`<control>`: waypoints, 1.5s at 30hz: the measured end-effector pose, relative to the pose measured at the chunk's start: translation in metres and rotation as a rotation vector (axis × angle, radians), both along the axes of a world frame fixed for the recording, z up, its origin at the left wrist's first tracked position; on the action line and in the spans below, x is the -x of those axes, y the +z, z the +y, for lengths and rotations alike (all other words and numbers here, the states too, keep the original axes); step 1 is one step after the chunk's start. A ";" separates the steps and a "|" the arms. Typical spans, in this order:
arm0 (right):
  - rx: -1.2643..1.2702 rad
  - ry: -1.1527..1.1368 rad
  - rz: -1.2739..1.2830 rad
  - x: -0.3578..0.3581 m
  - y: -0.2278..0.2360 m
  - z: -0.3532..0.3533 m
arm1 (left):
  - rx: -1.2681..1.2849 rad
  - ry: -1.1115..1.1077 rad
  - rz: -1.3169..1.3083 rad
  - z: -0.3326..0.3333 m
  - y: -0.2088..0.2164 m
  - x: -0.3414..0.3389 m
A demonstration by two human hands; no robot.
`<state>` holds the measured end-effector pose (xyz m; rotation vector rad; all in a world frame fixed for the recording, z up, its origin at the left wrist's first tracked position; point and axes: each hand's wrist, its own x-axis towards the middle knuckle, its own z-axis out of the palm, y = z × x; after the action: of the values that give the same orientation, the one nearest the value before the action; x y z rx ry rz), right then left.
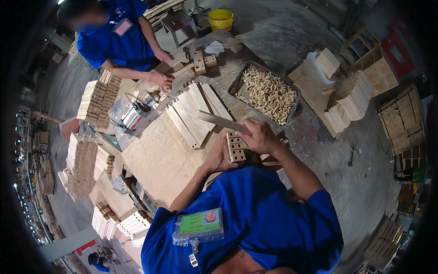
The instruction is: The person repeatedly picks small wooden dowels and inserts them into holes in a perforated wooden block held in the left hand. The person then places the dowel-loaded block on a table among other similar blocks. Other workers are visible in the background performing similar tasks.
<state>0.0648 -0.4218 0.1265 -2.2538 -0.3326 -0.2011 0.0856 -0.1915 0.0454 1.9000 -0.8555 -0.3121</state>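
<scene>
Right hand (pixel 259 137) closed around one end of a flat wooden strip (pixel 223 121). Left hand (pixel 218 154) clasps the side of a drilled wooden bundle (pixel 236 147) at the bench's near edge, fingertips hidden. Progress, judged from present state: holes made in the bundle's upward-facing ends, dark and open, no dowel seen in them. Beyond, pale boards (pixel 188 119) lie side by side mid-bench (pixel 153 155); far ends too small to judge. At the bench's right edge, dark tray (pixel 238 94) of dowels (pixel 270 93), plenty still loose. Past the far-left corner, co-worker's hands (pixel 160 80) on wood pieces.
</scene>
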 end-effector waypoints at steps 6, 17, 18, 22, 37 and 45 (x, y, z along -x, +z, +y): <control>0.061 0.118 0.020 -0.005 -0.009 -0.012 | 0.022 0.043 0.092 -0.005 -0.008 0.006; 0.133 0.166 0.155 -0.019 -0.011 -0.008 | 0.099 0.062 0.188 -0.008 -0.017 0.003; 0.134 0.165 0.169 -0.020 -0.011 -0.006 | 0.112 0.068 0.232 -0.007 -0.020 0.004; 0.079 0.167 0.111 -0.031 -0.018 -0.008 | 0.131 0.080 0.285 -0.004 -0.027 0.002; 0.351 -0.519 0.591 -0.129 -0.187 -0.143 | 0.106 0.535 0.285 0.005 -0.031 0.017; 0.384 -0.397 0.469 -0.138 -0.200 -0.145 | 0.058 0.563 0.102 -0.014 -0.023 0.015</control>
<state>0.2029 -0.5673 -0.0737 -2.6372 0.3579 0.2066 0.0709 -0.2059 0.0225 1.9619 -0.2362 -0.0368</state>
